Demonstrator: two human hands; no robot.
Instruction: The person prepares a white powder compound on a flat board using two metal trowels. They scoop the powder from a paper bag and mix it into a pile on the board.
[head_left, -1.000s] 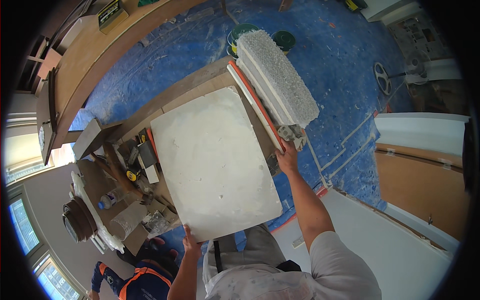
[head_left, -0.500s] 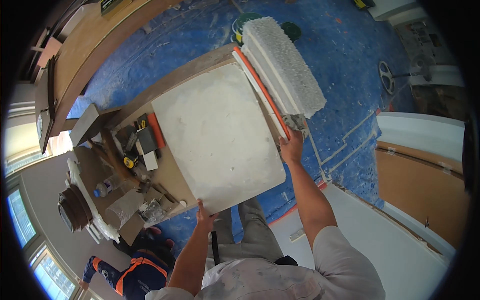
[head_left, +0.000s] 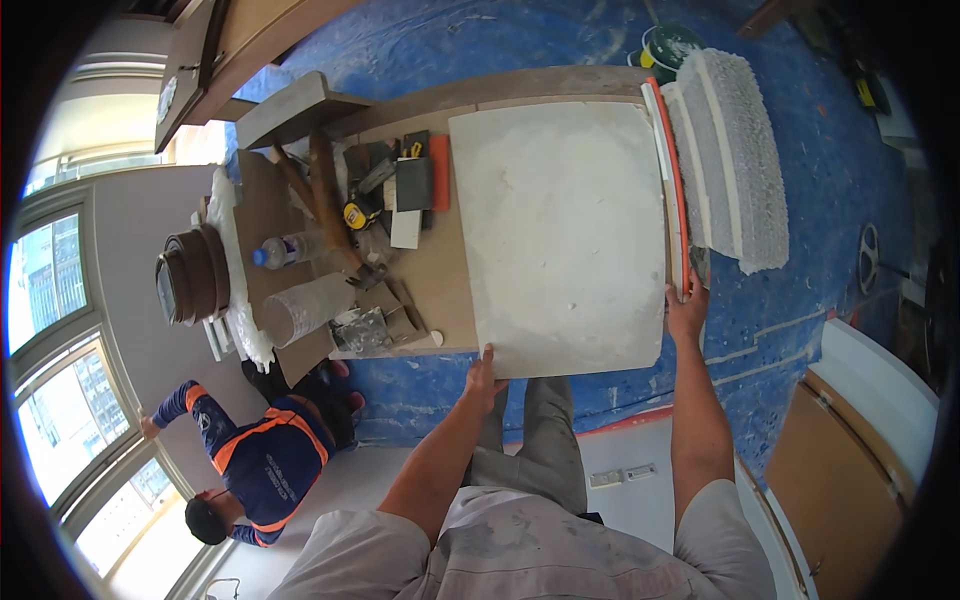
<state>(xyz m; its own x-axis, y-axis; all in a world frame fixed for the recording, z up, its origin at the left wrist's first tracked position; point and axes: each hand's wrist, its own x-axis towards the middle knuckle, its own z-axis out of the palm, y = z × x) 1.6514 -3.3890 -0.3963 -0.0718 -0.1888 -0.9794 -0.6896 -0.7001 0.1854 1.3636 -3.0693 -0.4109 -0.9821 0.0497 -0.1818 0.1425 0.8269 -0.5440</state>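
Observation:
A large white board [head_left: 560,230] with smudges lies on a brown worktop [head_left: 440,300]. My left hand [head_left: 483,375] grips its near left corner, thumb on top. My right hand [head_left: 686,312] is closed at the lower end of a long white strip with an orange edge [head_left: 678,190], just beside the board's right edge; the fingertips are partly hidden there. A thick, rough-surfaced grey-white slab [head_left: 730,160] lies to the right of the strip, above my right hand.
Tools [head_left: 412,180], a hammer [head_left: 335,220], a bottle [head_left: 283,250] and brown rolls [head_left: 190,275] crowd the left. A co-worker [head_left: 270,460] bends by the windows at lower left. Green buckets [head_left: 665,50] stand behind on the blue floor covering [head_left: 830,120]. Wooden panels [head_left: 840,480] are at right.
My view has swung, so the worktop now lies squarer and further right. The board sits higher and flush along the strip, with both hands still at it. The co-worker now shows more fully.

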